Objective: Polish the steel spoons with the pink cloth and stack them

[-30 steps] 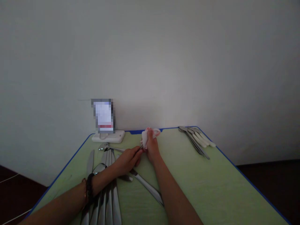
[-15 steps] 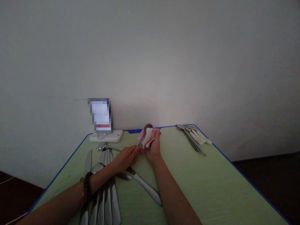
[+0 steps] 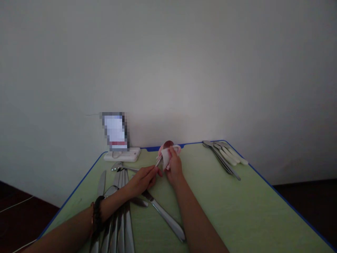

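Lying under both forearms is the flat green table point(image 3: 237, 211) with a blue edge. Shiny metal knives point(image 3: 121, 218) are lying beneath the left hand point(image 3: 143, 179), which is pinching the thin spoon point(image 3: 164, 151) handle. The right hand point(image 3: 173, 168) is closing a soft white cloth point(image 3: 167, 156) around the spoon.

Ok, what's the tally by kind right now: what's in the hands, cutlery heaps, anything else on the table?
spoon, handle in left hand: 1
cloth, in right hand: 1
cutlery heaps on the table: 2, left heap and right heap; single pieces too dim to count
propped screen: 1
Total: 5
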`<state>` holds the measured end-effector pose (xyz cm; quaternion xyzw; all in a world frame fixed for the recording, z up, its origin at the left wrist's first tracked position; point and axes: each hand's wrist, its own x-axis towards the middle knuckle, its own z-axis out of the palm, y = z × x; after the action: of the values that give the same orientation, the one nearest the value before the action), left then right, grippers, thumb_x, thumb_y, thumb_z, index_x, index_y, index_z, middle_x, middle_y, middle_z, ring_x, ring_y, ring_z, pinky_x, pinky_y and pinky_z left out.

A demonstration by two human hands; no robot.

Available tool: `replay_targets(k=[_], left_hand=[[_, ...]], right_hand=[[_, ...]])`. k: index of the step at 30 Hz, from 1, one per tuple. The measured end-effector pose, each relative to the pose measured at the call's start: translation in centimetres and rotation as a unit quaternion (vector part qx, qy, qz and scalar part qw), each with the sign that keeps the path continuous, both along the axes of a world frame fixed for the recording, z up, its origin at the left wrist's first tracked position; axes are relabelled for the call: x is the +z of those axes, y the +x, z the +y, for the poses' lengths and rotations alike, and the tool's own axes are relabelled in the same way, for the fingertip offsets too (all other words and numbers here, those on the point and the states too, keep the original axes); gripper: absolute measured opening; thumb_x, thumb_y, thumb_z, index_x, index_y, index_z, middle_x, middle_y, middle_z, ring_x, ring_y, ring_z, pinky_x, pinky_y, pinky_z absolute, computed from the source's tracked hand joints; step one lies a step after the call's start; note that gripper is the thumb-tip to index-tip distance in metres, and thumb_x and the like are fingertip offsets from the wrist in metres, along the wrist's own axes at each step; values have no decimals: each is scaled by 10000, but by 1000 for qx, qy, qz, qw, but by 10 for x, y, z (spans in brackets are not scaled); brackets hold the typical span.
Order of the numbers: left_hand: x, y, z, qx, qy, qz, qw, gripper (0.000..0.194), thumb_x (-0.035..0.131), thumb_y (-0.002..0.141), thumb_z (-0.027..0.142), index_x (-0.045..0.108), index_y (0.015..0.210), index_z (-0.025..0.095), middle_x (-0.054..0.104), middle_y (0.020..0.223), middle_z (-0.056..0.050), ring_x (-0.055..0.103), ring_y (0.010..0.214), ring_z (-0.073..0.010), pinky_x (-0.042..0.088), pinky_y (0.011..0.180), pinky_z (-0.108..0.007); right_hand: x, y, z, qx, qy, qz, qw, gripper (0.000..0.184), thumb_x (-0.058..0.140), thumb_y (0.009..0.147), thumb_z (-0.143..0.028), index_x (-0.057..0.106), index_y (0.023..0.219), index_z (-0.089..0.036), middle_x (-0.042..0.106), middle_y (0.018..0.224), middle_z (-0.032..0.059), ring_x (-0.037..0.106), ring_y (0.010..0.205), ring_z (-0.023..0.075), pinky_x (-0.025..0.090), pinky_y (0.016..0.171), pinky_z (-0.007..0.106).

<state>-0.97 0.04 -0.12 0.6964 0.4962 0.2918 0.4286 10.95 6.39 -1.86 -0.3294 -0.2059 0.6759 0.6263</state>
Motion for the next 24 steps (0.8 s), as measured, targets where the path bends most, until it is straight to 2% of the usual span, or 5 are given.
replay_targets(k=[6, 8, 13, 18, 24], left_hand=[[1, 0, 0, 17, -20, -17, 1000, 488, 339, 877, 575, 564, 810, 147, 334, 457, 86, 294, 424, -92, 256, 439, -216], [1, 0, 1, 28, -20, -21, 999, 476, 345, 870, 574, 555, 790, 154, 311, 460, 89, 283, 423, -90, 241, 432, -212], [-1, -1, 2, 26, -16, -21, 999, 471, 347, 870, 573, 553, 772, 160, 301, 462, 88, 275, 423, -89, 231, 427, -210], [-1, -1, 2, 27, -17, -31, 999, 471, 363, 861, 587, 544, 764, 164, 306, 452, 89, 272, 415, -89, 233, 422, -212], [-1, -2, 4, 49, -12, -47, 998, 473, 358, 849, 603, 527, 757, 171, 295, 460, 91, 268, 413, -87, 221, 408, -209]], right_hand=[[3, 3, 0, -139, 26, 44, 989, 230, 671, 681, -367, 502, 689, -211, 507, 477, -90, 431, 397, 78, 307, 375, 210], [4, 5, 1, -112, 38, 87, 989, 278, 647, 697, -424, 469, 646, -217, 454, 435, -103, 388, 369, 73, 297, 376, 211], [10, 5, -2, -26, 85, 122, 989, 399, 605, 684, -586, 528, 691, -195, 594, 597, -39, 508, 504, 94, 394, 474, 219], [9, 3, -5, -27, 23, 66, 997, 191, 682, 596, -253, 507, 625, -182, 510, 508, -75, 423, 424, 66, 324, 400, 196], [4, 5, 3, -24, 4, 137, 990, 20, 548, 620, -161, 530, 615, -168, 568, 557, -46, 490, 491, 88, 421, 480, 212]])
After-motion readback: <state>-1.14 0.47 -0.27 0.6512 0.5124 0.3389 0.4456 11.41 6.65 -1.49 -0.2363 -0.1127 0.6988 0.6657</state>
